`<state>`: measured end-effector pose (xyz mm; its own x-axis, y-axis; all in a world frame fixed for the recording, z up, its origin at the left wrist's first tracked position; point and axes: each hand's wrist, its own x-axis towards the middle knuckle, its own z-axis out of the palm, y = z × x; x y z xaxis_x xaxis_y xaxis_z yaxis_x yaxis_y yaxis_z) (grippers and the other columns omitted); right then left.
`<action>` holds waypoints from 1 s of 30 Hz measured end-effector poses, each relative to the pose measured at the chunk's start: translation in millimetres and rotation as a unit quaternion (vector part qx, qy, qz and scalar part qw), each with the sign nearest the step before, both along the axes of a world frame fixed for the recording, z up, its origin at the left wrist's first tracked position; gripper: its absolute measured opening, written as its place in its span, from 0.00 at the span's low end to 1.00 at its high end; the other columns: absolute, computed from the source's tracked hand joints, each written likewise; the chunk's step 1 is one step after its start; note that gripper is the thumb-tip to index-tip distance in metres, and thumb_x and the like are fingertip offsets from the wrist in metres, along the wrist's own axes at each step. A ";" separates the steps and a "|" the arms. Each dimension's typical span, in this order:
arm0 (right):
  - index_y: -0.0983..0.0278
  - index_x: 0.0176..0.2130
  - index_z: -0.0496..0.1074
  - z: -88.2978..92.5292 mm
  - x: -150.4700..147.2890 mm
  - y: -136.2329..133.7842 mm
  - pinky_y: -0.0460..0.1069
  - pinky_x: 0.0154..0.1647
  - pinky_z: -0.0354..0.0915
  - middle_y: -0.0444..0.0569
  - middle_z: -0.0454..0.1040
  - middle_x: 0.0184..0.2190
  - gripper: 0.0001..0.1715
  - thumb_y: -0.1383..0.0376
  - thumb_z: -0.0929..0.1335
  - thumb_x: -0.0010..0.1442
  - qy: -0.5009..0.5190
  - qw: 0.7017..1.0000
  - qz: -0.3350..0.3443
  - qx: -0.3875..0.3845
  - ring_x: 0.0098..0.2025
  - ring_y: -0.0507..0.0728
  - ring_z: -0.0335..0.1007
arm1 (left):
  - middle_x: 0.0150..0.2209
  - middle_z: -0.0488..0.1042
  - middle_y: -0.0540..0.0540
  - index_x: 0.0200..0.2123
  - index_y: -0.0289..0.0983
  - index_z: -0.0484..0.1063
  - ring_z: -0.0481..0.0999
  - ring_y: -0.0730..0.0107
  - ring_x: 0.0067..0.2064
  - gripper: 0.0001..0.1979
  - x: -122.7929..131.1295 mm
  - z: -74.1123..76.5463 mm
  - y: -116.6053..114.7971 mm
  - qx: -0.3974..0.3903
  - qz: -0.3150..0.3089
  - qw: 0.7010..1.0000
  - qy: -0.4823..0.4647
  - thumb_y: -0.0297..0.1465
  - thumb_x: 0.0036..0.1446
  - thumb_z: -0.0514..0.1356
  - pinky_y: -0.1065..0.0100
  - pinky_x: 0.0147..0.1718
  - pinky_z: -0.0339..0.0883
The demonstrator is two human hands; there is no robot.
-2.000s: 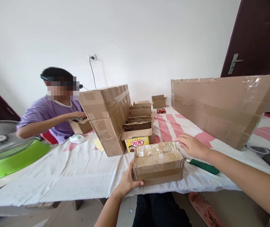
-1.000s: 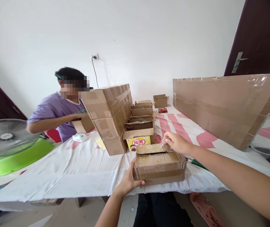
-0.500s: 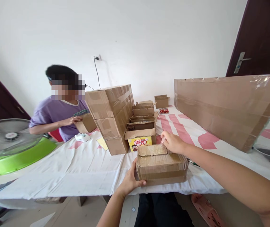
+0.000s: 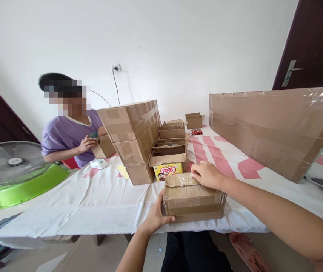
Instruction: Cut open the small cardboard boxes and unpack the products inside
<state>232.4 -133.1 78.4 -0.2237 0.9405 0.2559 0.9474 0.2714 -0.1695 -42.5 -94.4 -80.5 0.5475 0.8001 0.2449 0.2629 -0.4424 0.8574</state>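
A small brown cardboard box (image 4: 194, 207) lies near the table's front edge, its narrow flap (image 4: 175, 181) towards the far side. My left hand (image 4: 156, 217) grips the box's left end, thumb on the front face and fingers along the side. Above the far right part of the box, my right hand (image 4: 208, 174) is closed in a pinch at the flap. Glossy clear tape (image 4: 185, 180) shows on the flap beside those fingertips and seems to be between them. Just behind the box is a yellow printed carton (image 4: 165, 170) in an open cardboard box (image 4: 153, 161).
Stacked taped boxes (image 4: 127, 139) stand left of a row of open boxes (image 4: 171, 132). A large cardboard panel (image 4: 263, 132) stands at right, near a plastic bowl (image 4: 321, 182). Across the table, a person (image 4: 68, 132) handles another box (image 4: 105, 146). A fan (image 4: 14, 162) is far left.
My right hand has moved slightly down and left onto the flap, where shiny tape now shows. My left hand has stayed on the box. The other person has shifted left and brought a second hand to their box.
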 end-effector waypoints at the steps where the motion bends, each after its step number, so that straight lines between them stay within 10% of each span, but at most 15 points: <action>1: 0.63 0.39 0.73 0.1 -1.5 1.4 0.49 0.39 0.59 0.52 0.79 0.36 0.06 0.66 0.66 0.65 -0.009 1.000 -0.013 0.004 0.41 0.59 0.72 | 0.68 0.57 0.35 0.69 0.39 0.46 0.55 0.42 0.68 0.61 0.0 -0.3 0.1 0.001 0.000 1.000 0.000 0.55 0.39 0.70 0.46 0.67 0.46; 30: 0.65 0.49 0.71 3.9 -3.7 23.6 0.56 0.45 0.72 0.50 0.74 0.46 0.15 0.58 0.67 0.67 0.042 0.985 -0.152 -0.071 0.43 0.56 0.74 | 0.67 0.59 0.35 0.69 0.38 0.47 0.55 0.41 0.68 0.62 -0.1 1.1 0.4 0.006 -0.003 1.000 -0.005 0.56 0.36 0.70 0.47 0.67 0.47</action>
